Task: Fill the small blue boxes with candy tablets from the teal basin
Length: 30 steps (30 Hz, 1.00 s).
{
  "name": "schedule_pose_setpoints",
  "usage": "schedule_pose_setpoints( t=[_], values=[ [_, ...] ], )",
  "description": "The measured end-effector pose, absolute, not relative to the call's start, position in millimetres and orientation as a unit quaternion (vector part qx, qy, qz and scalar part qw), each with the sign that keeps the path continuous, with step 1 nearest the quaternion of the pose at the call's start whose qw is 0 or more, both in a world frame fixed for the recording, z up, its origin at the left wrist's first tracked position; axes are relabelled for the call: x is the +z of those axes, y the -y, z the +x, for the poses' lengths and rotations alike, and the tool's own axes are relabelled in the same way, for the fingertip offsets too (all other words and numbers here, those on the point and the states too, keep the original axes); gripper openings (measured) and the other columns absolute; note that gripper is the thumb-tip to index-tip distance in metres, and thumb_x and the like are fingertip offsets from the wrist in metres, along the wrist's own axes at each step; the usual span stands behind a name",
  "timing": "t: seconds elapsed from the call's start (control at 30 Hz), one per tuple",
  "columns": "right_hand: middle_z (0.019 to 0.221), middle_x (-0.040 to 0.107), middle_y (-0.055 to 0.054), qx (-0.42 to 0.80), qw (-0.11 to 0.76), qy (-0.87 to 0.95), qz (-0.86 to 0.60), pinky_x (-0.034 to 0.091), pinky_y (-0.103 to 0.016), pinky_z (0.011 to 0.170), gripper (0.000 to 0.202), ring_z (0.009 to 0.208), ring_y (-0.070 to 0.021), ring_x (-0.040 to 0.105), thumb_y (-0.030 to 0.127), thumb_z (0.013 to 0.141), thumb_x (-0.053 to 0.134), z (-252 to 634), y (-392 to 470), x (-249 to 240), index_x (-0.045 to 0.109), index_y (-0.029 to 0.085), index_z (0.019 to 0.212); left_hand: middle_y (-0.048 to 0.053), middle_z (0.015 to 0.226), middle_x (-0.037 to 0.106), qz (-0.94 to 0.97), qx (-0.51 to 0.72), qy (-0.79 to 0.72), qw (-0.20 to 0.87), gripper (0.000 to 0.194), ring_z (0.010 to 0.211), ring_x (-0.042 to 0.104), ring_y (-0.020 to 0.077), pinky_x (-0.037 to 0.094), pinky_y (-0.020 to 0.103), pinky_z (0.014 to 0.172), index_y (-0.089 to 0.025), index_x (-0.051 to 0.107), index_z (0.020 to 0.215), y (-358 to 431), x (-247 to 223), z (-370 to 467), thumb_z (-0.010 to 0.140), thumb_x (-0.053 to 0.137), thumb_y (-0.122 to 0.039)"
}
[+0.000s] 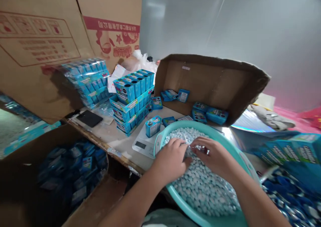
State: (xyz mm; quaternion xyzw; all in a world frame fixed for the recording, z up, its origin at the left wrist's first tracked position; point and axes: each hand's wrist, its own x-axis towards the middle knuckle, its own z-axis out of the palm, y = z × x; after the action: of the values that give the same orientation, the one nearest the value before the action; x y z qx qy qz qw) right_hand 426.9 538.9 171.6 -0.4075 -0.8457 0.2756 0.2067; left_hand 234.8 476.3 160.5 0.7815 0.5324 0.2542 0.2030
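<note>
At 11 o'clock, the cardboard carton has a red band with upside-down Chinese characters in which 食品有限公司 can be read. At 10 o'clock, its side panel has four framed red pictograms over lines too blurred to read. At 9 o'clock, "CARAMELO" stands on the blue candy boxes and on the fronts of their display trays; the word beneath is unclear. Toward 7 o'clock, the digital scale's display shows no legible digits.

The carton wall and stacked packs block sideways reach. Above the teal basin, the air is open.
</note>
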Motion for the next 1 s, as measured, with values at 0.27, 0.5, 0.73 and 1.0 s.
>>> schedule_pose_setpoints(
  t=[0.27,0.5,0.73,1.0],
  values=[
    [0.095,0.074,-0.006,0.268,0.24,0.797,-0.485,0.053,-0.035,0.065,0.02,0.075,-0.0237,0.066,0.04,0.087,0.06,428,-538,171,0.072,0.025,0.094,0.004,0.1,0.068,0.781,0.276,-0.528,0.19,0.008,0.106,0.059,0.0249,0.05,0.038,0.093,-0.019,0.068,0.094,-476,158,234,0.088,0.069,-0.025],
    [0.101,0.075,-0.006,0.282,0.254,0.76,-0.527,0.053,-0.031,0.055,0.025,0.08,-0.0259,0.071,0.045,0.086,0.061,432,-538,171,0.073,0.027,0.096,0.0,0.092,0.07,0.798,0.271,-0.504,0.188,0.005,0.093,0.063,0.02,0.046,0.033,0.086,-0.021,0.067,0.091,-474,153,232,0.088,0.07,-0.024],
    [0.102,0.076,-0.005,0.269,0.234,0.785,-0.506,0.052,-0.032,0.055,0.021,0.091,-0.0284,0.071,0.042,0.088,0.059,436,-541,167,0.074,0.03,0.097,0.0,0.086,0.065,0.799,0.251,-0.516,0.181,0.011,0.089,0.062,0.0198,0.046,0.033,0.08,-0.021,0.066,0.08,-475,153,233,0.088,0.07,-0.028],
    [0.107,0.074,-0.005,0.266,0.217,0.8,-0.491,0.057,-0.038,0.076,0.022,0.099,-0.0292,0.068,0.037,0.094,0.055,437,-542,164,0.072,0.032,0.106,0.001,0.09,0.066,0.78,0.265,-0.51,0.246,0.011,0.092,0.063,0.0209,0.051,0.035,0.083,-0.025,0.069,0.095,-475,158,233,0.085,0.068,-0.02]
  ],
)
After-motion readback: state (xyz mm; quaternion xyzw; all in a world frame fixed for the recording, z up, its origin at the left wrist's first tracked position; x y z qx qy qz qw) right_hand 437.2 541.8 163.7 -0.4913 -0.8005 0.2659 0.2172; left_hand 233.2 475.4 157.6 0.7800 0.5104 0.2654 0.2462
